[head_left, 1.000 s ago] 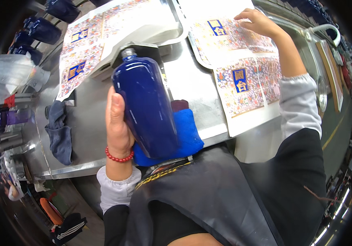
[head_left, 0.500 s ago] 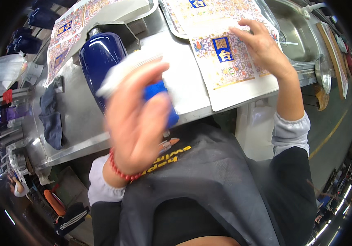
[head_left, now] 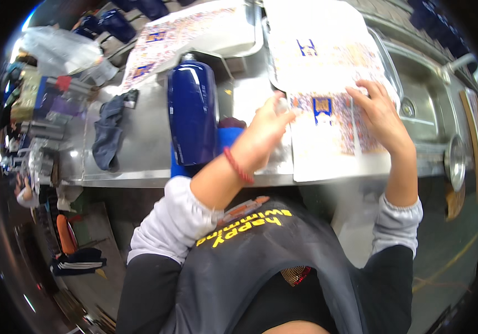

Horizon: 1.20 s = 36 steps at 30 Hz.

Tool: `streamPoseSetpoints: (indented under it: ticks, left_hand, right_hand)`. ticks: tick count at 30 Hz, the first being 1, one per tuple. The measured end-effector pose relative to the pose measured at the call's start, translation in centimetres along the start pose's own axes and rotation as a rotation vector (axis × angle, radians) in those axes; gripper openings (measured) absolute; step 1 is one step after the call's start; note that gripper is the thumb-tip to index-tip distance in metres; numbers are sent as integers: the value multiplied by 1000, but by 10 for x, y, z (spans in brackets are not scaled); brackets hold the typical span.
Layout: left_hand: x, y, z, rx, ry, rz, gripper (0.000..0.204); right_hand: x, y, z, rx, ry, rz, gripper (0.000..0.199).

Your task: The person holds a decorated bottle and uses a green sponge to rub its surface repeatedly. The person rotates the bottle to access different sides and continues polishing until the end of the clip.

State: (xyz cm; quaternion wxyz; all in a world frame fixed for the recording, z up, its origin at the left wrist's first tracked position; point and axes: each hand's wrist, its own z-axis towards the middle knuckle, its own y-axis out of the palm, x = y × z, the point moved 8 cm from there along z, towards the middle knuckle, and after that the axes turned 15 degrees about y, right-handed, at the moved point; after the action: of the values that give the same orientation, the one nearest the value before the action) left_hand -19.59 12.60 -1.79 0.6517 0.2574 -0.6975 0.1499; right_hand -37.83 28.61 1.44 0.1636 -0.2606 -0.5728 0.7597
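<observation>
A patterned decal sheet (head_left: 316, 147) with a blue label panel lies at the counter's front edge, overlapping a metal tray (head_left: 273, 69). At its left side is my left hand (head_left: 261, 133), thumb and fingers closed around a small white wad (head_left: 281, 106), mostly hidden. My right hand (head_left: 382, 119) rests over the sheet's right part, fingers bent and apart, the tips at a pale strip in the print. A glossy dark blue bottle (head_left: 191, 114) lies left of my left forearm, neck away from me, on a bright blue support (head_left: 228, 139).
Another patterned sheet (head_left: 177, 30) lies at the back left. A grey-blue cloth (head_left: 108, 133) is on the steel counter (head_left: 144, 133). To the right are a sink (head_left: 417, 83) and a round metal lid (head_left: 454, 161). More blue bottles (head_left: 117, 25) stand at the back.
My left hand has moved right, from in front of the blue bottle to the sheet's left edge, with the white wad. My right hand stays at the sheet. The view has shifted left.
</observation>
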Motion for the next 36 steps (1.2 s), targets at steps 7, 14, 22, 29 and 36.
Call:
streamPoseSetpoints:
  ticks: [7,14,22,29,36]
  left_hand:
    - [147,-90,-27,28,711,567,17]
    - [162,-221,52,118,598,739,27]
    - [123,-238,217,-329,416,1937,52]
    - [78,-231,265,-468,143,2092,76]
    - [69,-230,277,-408,262,2034,83]
  right_hand:
    - [-3,-12,61,-48,-131,102,36]
    - [0,33,165,-207,-65,30,31]
    - [-118,64,267,-65,-205,-150,62]
    - [-153,106,305,-144,-102,-445,67]
    - [-156,115,313,-29,-98,-461,57]
